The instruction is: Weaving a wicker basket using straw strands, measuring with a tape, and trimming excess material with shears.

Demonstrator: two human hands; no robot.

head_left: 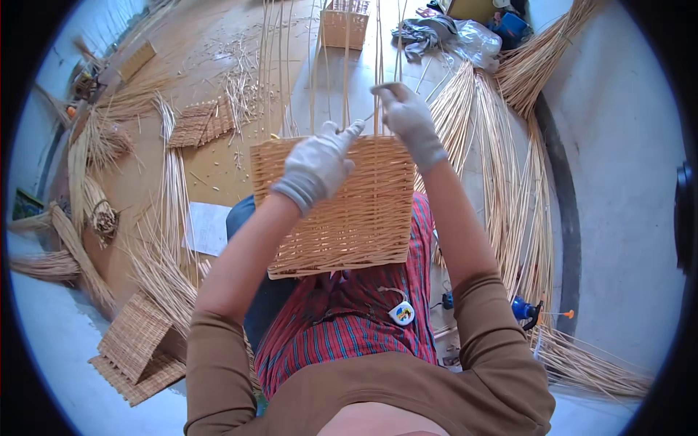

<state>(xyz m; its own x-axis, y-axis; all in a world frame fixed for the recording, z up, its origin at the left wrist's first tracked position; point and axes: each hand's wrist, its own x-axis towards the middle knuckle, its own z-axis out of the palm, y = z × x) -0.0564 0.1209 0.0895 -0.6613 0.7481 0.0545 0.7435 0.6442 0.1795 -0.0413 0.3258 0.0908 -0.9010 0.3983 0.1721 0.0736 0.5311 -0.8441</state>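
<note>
A half-woven wicker basket rests against my lap, its woven side facing me and tall upright cane stakes rising from its top edge. My left hand, in a pale work glove, closes over the basket's top edge left of the middle, index finger pointing right. My right hand, gloved alike, is just above the edge at the right, fingers curled round a thin cane strand beside the stakes. Its fingertips are partly hidden.
Long loose canes fan across the floor at right. Woven panels lie at lower left, another woven panel farther off. A finished-looking basket stands ahead. A tape measure lies on my striped cloth; a blue tool sits at right.
</note>
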